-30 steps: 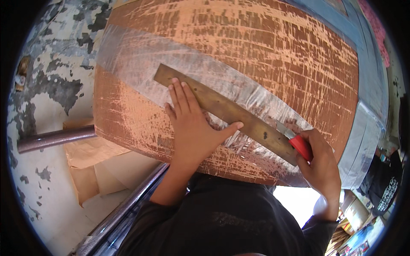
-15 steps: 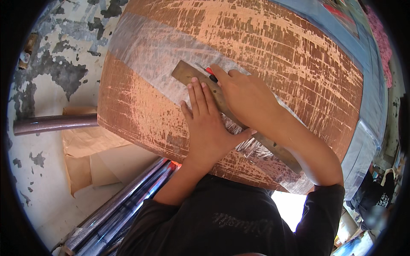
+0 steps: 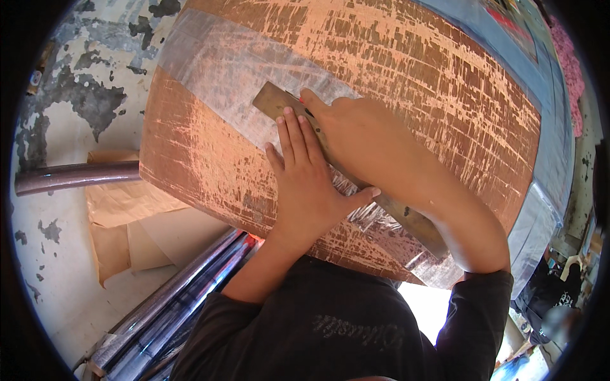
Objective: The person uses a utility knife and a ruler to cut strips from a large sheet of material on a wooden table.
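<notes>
left hand [image 3: 308, 190]: its grip is splaying flat, pressing on the brown straightedge [image 3: 417, 225], mid-frame
right hand [image 3: 362, 136]: its grip is clasping a red-and-black cutter [image 3: 302, 100], mostly hidden by the fingers, upper middle
straightedge: is running diagonally from upper centre toward lower right
clear film [image 3: 216, 60]: is lying beneath it on the scratched tabletop [image 3: 438, 82]

Board [image 3: 445, 95]: brightly lit, edges bowed by fisheye
Clear film [image 3: 235, 73]: crinkled white glints
Gap below board [image 3: 429, 311]: blown-out white
Shirt [image 3: 305, 336]: dark, shaded
Picture rim: black vignette, bluish fringe
</notes>
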### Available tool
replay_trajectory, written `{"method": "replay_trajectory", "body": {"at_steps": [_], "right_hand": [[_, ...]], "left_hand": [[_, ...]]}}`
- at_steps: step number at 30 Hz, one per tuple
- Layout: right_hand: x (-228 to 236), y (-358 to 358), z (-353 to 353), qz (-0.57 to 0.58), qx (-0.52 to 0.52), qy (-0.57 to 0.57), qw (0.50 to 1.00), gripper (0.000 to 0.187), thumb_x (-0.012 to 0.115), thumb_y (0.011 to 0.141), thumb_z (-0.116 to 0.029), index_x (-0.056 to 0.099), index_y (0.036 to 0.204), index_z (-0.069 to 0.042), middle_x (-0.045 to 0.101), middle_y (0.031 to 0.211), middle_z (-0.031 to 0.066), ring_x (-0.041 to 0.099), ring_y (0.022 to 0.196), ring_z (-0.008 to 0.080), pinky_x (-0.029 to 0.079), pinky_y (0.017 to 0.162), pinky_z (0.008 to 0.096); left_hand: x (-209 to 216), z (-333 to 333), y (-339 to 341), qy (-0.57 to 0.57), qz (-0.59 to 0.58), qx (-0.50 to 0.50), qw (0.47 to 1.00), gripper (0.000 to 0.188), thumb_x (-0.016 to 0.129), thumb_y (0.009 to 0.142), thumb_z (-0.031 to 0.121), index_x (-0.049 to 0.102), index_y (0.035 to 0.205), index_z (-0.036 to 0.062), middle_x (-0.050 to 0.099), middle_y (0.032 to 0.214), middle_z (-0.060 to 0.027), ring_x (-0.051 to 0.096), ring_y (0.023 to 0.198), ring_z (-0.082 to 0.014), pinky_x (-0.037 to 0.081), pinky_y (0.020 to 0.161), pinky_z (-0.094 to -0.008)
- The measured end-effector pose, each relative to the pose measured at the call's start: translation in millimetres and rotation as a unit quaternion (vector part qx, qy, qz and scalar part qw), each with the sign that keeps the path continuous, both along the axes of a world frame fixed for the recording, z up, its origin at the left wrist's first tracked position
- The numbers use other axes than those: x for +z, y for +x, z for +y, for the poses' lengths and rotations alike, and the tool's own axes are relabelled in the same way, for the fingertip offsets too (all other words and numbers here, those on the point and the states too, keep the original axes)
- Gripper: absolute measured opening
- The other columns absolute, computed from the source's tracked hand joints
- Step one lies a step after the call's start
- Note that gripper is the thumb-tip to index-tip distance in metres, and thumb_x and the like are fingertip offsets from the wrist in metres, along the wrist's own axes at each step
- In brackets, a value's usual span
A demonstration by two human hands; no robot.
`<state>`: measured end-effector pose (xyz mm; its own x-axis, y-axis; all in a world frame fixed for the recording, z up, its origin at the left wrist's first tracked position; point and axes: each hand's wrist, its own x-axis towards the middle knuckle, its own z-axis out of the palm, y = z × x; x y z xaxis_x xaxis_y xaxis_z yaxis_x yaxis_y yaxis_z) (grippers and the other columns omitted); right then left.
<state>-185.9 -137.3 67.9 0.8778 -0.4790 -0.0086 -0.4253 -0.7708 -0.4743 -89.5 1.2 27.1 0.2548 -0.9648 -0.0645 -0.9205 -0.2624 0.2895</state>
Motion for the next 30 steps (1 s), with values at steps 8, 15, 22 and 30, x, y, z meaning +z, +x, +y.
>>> {"method": "replay_trajectory", "body": {"at_steps": [8,15,22,30], "right_hand": [[13,-38,4,0.001,0.039,-0.005,0.999,0.049,0.068,0.100,-0.009,0.054,0.144,0.006,0.076,0.090,0.0214,0.079,0.088,0.0380,0.063,0.076,0.0454],[24,-89,23,0.052,0.014,0.002,0.999,0.069,0.070,0.096,-0.008,0.051,0.162,-0.007,0.072,0.097,0.0204,0.074,0.086,0.0414,0.059,0.077,0.0498],[35,-134,36,0.126,-0.006,0.036,0.991,0.073,0.069,0.098,-0.008,0.047,0.168,-0.012,0.070,0.091,0.0176,0.074,0.078,0.0388,0.059,0.069,0.0493],[49,-178,50,0.230,0.016,0.061,0.971,0.077,0.068,0.098,-0.007,0.039,0.170,-0.004,0.069,0.106,0.0199,0.077,0.084,0.0341,0.063,0.069,0.0450]], "left_hand": [[-2,-1,-1,-0.007,-0.016,-0.005,1.000,0.157,0.087,0.071,0.082,0.020,0.165,-0.0253,0.014,0.176,-0.0463,0.010,0.169,-0.0562,0.017,0.129,-0.0765],[0,0,-4,0.009,-0.023,0.011,1.000,0.159,0.090,0.069,0.079,0.017,0.167,-0.0229,0.012,0.178,-0.0436,0.008,0.171,-0.0535,0.017,0.130,-0.0760],[5,-4,-6,0.050,-0.045,0.022,0.998,0.161,0.086,0.071,0.085,0.015,0.169,-0.0199,0.010,0.181,-0.0403,0.006,0.173,-0.0485,0.016,0.131,-0.0757],[8,-4,-8,0.077,-0.066,0.031,0.994,0.165,0.082,0.070,0.091,0.010,0.171,-0.0184,0.010,0.182,-0.0384,0.006,0.173,-0.0452,0.018,0.131,-0.0764]]}}
